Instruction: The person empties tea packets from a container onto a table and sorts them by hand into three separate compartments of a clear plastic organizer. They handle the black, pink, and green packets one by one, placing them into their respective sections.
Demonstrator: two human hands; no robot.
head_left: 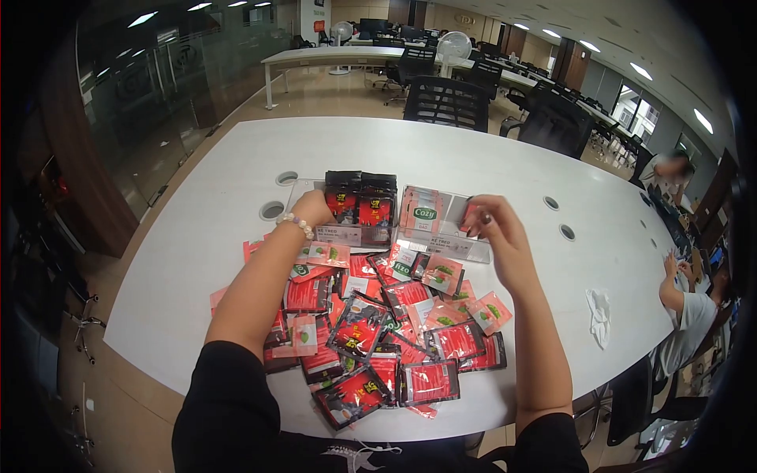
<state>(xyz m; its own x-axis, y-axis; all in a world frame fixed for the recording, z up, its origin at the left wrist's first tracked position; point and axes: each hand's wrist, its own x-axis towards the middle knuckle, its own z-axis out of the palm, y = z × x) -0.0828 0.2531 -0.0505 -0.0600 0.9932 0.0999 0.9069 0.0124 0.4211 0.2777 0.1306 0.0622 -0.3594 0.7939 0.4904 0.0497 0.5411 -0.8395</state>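
My left hand (317, 208) reaches into the left side of a clear plastic box (339, 236) packed with upright black-and-red sachets; its fingertips are hidden. My right hand (498, 232) is closed with bent fingers over the right end of a second clear box (456, 243). A small red sachet (470, 214) shows at its fingers, mostly covered. Pink Cozy sachets (423, 213) stand in the left part of that second box. In front of both boxes lies a loose heap of black-and-red sachets (359, 327) mixed with pink sachets (443, 273).
The white table (197, 236) has round cable holes (272, 210) near the boxes. A crumpled white tissue (599, 318) lies at the right. Office chairs (447, 102) stand beyond the far edge. Other people (694, 315) sit along the right side.
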